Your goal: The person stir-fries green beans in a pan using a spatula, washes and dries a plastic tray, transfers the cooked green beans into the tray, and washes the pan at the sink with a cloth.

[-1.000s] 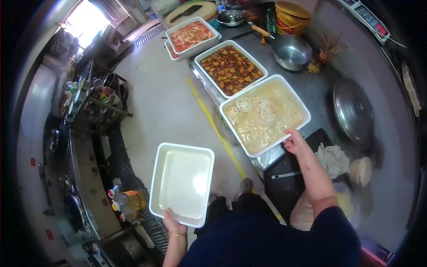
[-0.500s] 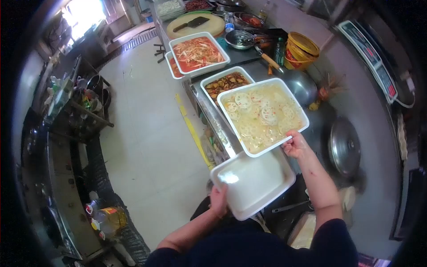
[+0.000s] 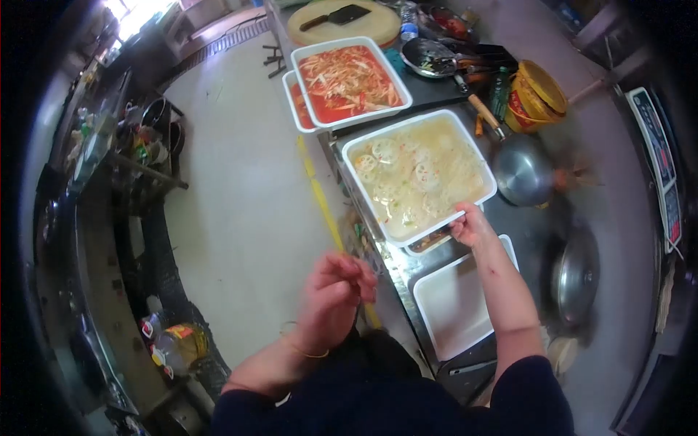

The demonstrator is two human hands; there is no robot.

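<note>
My right hand (image 3: 472, 227) grips the near right corner of a white tray (image 3: 367, 209) filled with lotus root slices (image 3: 426, 176) in pale liquid. That tray sits over another tray (image 3: 433, 241) of dark brown food, of which only a near strip shows. Over the floor to the left, my left hand (image 3: 338, 296) is blurred, its fingers loosely bent and apart with nothing in them. An empty white tray (image 3: 454, 307) lies on the counter beneath my right forearm, partly covered by it.
Beyond stands a tray (image 3: 349, 81) of red liquid with pale strips, stacked on another. A cleaver (image 3: 342, 16) lies on a round chopping board (image 3: 305, 27). At right are a wok (image 3: 523, 171), a yellow bucket (image 3: 539, 94), a metal lid (image 3: 576, 280) and a scale (image 3: 658, 160).
The empty tray has gone from my left hand onto the counter, and that hand has moved up and left. The lotus root tray now covers most of the brown food tray.
</note>
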